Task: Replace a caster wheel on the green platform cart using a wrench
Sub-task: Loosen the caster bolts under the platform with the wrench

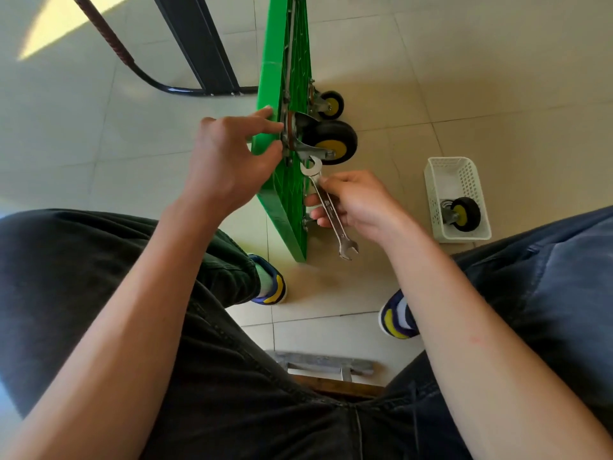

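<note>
Green platform cart (282, 71) is standing on edge on the tiled floor (497, 94), ribbed underside facing right, between the person's knees. Near caster wheel (330, 142), black tyre with yellow hub, is sticking out from the underside on its metal bracket; a second, farther caster (331, 104) is showing just beyond it.

Left hand (229, 161) is reaching over the cart's edge, fingers curling around the rim with fingertips lying at the caster's mounting plate; whether it is pinching a fastener cannot be told.

Right hand (355, 204) is gripping the shank of a double open-end wrench (328, 207), fingers wrapped around its middle. Upper wrench head is sitting just below the caster bracket, touching or nearly touching it; lower head is pointing down toward the floor.

White perforated basket (441, 171) is resting on the floor to the right, well apart from the cart, holding a loose caster (464, 214). Both shoes (272, 287) are planted either side of the cart's near end.
</note>
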Tool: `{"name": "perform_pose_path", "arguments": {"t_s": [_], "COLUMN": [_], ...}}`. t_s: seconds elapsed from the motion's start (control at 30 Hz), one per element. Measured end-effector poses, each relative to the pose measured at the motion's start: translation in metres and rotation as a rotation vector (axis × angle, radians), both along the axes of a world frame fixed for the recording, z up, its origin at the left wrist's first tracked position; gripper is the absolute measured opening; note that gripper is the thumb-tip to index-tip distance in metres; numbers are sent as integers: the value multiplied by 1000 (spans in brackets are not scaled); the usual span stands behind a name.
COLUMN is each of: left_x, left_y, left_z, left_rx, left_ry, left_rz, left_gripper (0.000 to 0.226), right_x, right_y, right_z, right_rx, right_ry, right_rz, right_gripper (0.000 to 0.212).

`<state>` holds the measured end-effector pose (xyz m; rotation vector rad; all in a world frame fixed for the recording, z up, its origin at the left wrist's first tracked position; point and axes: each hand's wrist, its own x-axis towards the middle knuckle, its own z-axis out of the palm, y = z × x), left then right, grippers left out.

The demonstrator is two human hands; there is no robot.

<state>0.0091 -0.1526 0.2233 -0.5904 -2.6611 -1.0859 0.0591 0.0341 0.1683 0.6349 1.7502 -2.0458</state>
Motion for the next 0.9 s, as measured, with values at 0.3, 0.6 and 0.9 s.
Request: {"name": "perform_pose_path", "arguments": {"t_s": [0.3, 0.6, 0.9], "left_x": [1, 2, -3], "left_y": [-2, -2, -6], "left_z": [-1, -1, -5], "left_rx": [3, 20, -48], "left_ry": [-4, -16, -29], "left_rz": [-7, -14, -36], "left_gripper": [30, 29, 36], "right_x": [9, 6, -12], "right_y": [21, 22, 2], "right_z": [28, 35, 11], "right_rx": [58, -251, 382], "right_ry": [189, 373, 547], "right_rz": [-71, -8, -83], "right_gripper": [51, 55, 14]}}
